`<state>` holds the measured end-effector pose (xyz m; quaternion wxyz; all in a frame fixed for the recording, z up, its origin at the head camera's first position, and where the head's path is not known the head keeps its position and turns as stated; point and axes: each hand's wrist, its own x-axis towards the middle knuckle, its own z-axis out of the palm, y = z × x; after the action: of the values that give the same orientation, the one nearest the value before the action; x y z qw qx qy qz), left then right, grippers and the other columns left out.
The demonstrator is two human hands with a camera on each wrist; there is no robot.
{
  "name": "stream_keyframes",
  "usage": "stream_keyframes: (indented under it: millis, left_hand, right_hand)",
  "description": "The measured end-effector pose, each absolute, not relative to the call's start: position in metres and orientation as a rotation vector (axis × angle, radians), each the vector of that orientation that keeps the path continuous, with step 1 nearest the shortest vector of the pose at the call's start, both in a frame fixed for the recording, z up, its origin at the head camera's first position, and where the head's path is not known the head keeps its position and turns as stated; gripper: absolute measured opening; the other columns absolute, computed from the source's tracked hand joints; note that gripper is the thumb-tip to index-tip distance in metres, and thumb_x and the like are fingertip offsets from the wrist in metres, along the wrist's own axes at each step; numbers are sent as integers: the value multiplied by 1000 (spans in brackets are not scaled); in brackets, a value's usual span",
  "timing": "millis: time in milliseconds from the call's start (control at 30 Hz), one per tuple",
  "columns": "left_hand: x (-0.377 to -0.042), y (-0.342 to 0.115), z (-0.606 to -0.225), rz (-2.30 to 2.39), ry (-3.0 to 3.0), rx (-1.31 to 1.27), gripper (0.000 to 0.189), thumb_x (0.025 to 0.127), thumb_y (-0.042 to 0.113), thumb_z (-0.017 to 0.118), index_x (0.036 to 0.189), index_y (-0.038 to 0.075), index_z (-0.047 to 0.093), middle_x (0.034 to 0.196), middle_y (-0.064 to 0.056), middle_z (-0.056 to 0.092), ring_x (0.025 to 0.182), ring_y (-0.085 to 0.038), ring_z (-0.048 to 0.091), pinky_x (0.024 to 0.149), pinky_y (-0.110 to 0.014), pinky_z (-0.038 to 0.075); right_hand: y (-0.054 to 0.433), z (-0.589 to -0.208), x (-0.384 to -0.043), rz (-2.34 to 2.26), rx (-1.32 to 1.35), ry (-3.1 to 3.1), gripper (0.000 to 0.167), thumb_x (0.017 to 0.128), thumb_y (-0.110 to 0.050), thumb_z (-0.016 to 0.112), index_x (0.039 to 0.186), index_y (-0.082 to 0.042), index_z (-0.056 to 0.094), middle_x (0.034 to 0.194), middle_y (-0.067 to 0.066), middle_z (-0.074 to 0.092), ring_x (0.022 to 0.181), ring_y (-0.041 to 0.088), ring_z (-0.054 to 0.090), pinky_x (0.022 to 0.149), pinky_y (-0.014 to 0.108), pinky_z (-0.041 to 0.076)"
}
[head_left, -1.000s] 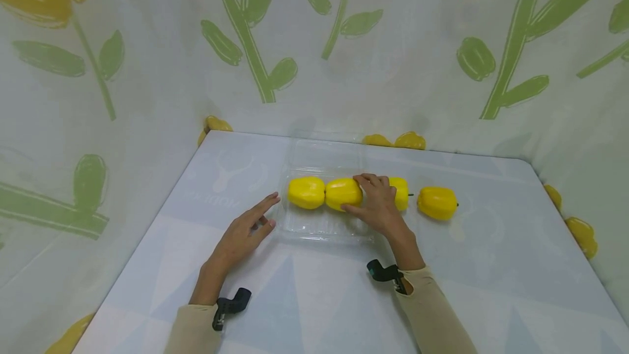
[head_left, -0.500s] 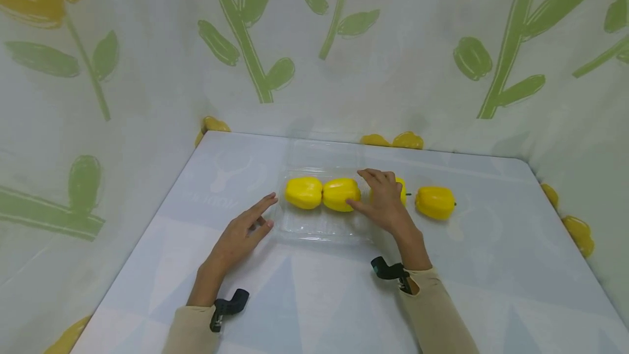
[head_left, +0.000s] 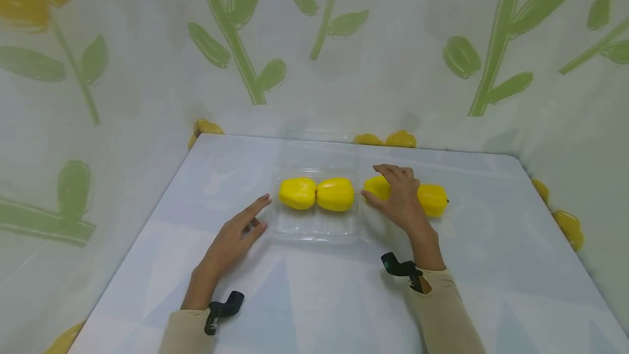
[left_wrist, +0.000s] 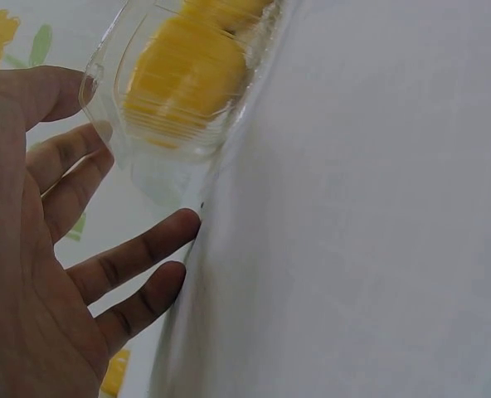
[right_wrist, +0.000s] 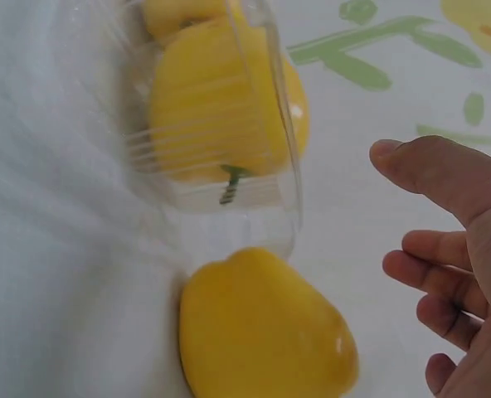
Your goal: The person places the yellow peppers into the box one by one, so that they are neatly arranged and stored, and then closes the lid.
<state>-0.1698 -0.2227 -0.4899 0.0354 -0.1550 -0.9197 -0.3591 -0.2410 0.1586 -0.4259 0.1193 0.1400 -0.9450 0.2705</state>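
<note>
Two yellow bell peppers, the left one (head_left: 297, 193) and the right one (head_left: 336, 194), lie in a row inside a clear plastic clamshell box (head_left: 316, 228) with its lid (head_left: 318, 153) folded back. My left hand (head_left: 232, 241) is at the box's left edge, fingers loosely extended; in the left wrist view thumb and fingertips meet the clear rim. Over a third bell pepper (head_left: 376, 186) hovers my right hand (head_left: 402, 199), thumb and fingers spread, holding nothing. This pepper (right_wrist: 262, 327) lies just outside the box's right end in the right wrist view. My hand partly hides it from above.
Another yellow bell pepper (head_left: 433, 200) lies on the table to the right, partly behind my right hand. The pale table (head_left: 324, 294) meets a flower-patterned cloth backdrop (head_left: 373, 81) at its far edge and sides.
My right hand has left the right pepper in the box and moved right, over the third pepper outside. The left hand has stayed by the box's left edge. The head view has shifted slightly.
</note>
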Motion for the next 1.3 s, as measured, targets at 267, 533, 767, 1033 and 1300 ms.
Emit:
stream_keyframes:
  millis: [267,533,767,1033,1300]
  left_hand:
    - [-168,-222,-487,-1110,-2829,-457,57,103,33,58,156,35,36,160,17,30,101,-11,55,89,-44,47]
    - [-168,-221,-487,-1094,-2842,-437,57,103,35,57,156,33,37,160,16,30,99,-13,54,88,-44,47]
    - [-169,-222,-487,-1086,-2841,-447,57,103,35,57,156,31,37,160,16,30,100,-12,54,89,-44,47]
    - [-169,-224,-489,-1070,-2834,-461,57,103,34,57,157,32,36,160,15,30,100,-12,55,88,-45,47]
    - [-169,-222,-489,-1090,-2826,-463,57,103,33,57,156,34,36,160,14,32,99,-12,55,86,-44,47]
  right_hand:
    - [173,-422,-238,843,387,-2714,63,85,-32,82,137,-7,58,141,16,53,123,36,36,93,55,27]
    - [187,-422,-239,810,337,-2723,64,85,-31,81,140,-8,56,144,15,52,123,37,36,92,56,27]
    - [200,-422,-237,833,294,-2698,62,86,-28,81,139,-6,56,143,17,51,123,38,36,92,59,24]
    - [216,-421,-237,873,227,-2672,60,87,-29,80,138,-6,56,143,18,51,124,40,34,92,60,22]
    - [227,-420,-235,863,147,-2705,64,88,-31,79,140,-6,54,147,19,47,127,42,32,96,63,20]
